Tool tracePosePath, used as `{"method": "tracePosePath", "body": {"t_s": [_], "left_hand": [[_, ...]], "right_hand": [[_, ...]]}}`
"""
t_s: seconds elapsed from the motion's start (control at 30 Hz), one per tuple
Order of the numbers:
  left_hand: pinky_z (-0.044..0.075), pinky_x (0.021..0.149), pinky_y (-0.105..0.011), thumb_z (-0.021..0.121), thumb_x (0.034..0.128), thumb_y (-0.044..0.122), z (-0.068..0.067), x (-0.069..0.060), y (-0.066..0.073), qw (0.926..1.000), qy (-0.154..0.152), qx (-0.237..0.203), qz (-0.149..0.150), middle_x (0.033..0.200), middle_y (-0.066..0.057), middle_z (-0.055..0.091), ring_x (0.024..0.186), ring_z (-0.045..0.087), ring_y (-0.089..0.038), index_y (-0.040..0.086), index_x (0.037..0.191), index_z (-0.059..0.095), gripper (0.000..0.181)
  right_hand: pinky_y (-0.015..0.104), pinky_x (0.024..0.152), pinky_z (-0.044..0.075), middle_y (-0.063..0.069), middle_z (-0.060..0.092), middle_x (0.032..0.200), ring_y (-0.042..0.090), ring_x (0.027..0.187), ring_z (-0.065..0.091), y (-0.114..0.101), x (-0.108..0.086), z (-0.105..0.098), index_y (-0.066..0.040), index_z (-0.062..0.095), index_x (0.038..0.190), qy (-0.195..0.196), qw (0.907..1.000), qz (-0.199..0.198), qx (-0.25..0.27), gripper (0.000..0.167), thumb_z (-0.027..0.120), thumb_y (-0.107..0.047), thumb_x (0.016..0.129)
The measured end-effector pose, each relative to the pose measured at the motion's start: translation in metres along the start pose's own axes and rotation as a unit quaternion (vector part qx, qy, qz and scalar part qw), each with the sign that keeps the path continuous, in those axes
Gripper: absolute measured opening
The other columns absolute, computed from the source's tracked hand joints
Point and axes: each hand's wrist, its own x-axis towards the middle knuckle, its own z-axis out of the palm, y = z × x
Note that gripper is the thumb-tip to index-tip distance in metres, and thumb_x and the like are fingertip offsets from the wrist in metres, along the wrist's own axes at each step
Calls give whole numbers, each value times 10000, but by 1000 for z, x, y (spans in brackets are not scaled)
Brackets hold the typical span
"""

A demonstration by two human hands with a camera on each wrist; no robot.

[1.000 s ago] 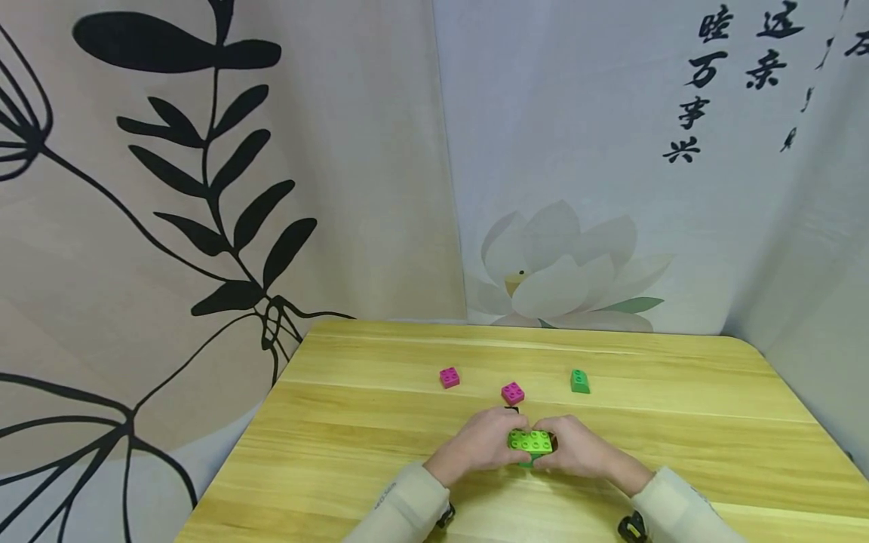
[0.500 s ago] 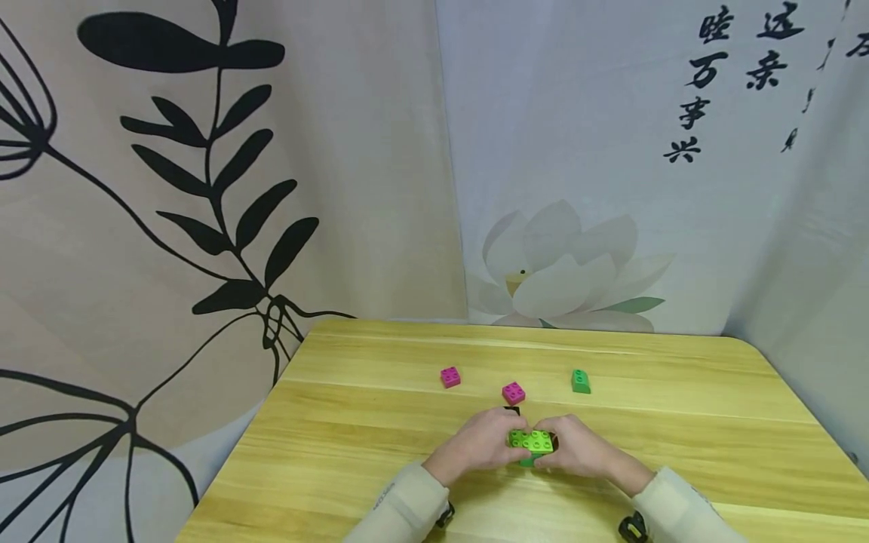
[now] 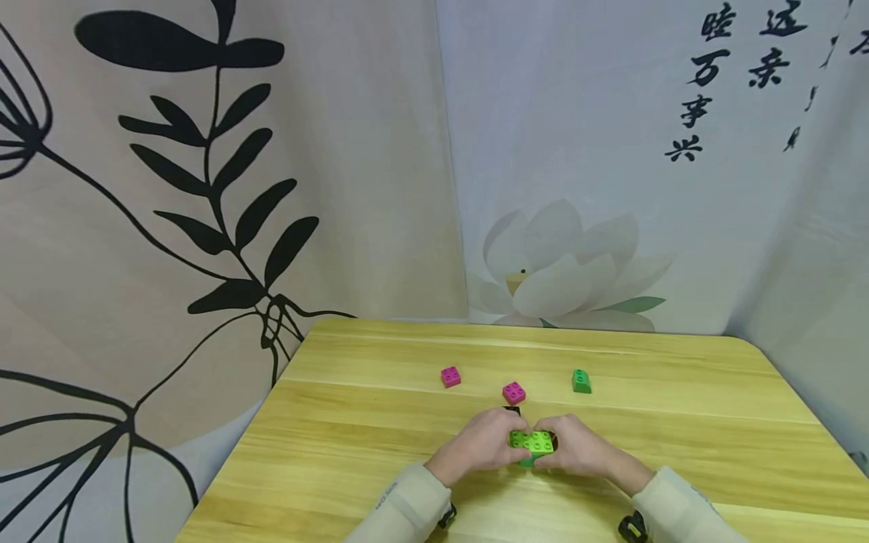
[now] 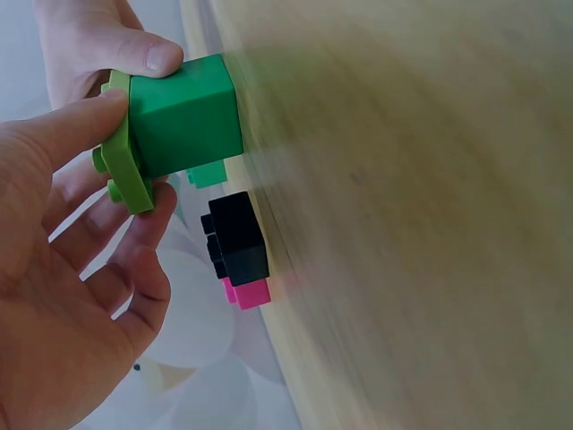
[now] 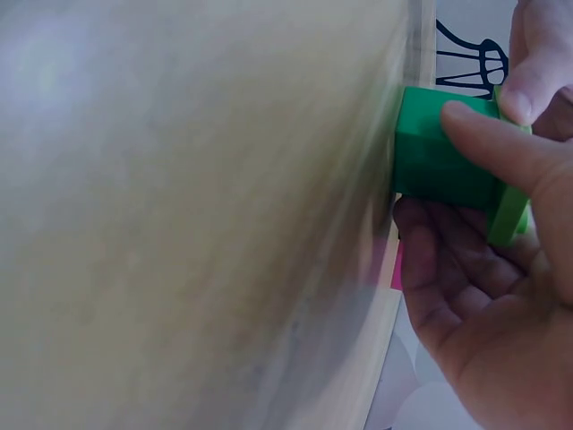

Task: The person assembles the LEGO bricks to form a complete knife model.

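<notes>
A flat light green building brick with studs (image 3: 541,443) sits on top of a larger dark green block (image 4: 188,116), and both hands hold this stack at the middle of the table. My left hand (image 3: 483,441) pinches the light green brick, thumb on its near side and fingers behind it. My right hand (image 3: 575,446) grips the dark green block, its thumb (image 5: 497,143) pressed on the near face and its fingers curled on the far side. Just beyond the stack stands a black studded brick (image 4: 237,240), mostly hidden by the left hand in the head view. Whether the block touches the table, I cannot tell.
Two pink bricks (image 3: 451,377) (image 3: 514,393) lie farther back on the wooden table (image 3: 353,422), one right behind the black brick. A small green brick with a sloped side (image 3: 581,381) lies at the back right. Printed curtains (image 3: 380,166) hang behind the table.
</notes>
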Motion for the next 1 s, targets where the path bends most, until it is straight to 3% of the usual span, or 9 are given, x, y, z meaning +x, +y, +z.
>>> {"method": "tracePosePath", "body": {"t_s": [0.53,0.8,1.0], "left_hand": [[381,609,-121,780,773,339,0,2,-1,9977,-52,-449,-504,963,140,646,725,482,48,179,1048,704,327],[379,605,-124,781,772,338,0,2,-1,9972,-102,-475,-567,949,147,647,707,474,45,183,1047,702,326],[382,610,-108,774,779,338,1,2,-3,9977,-45,-555,-373,949,143,651,705,477,53,175,1058,696,332]], "right_hand": [[225,577,473,-102,617,856,24,702,541,-5,-1,-2,-107,655,1005,-48,10000,54,21,323,805,-230,746],[224,573,469,-107,617,858,22,697,538,-4,-1,-1,-114,654,1009,-17,10000,27,-46,327,805,-233,744],[223,580,470,-116,615,858,24,701,541,-3,-1,-1,-119,654,1002,-17,10000,62,-50,307,797,-233,755]]}}
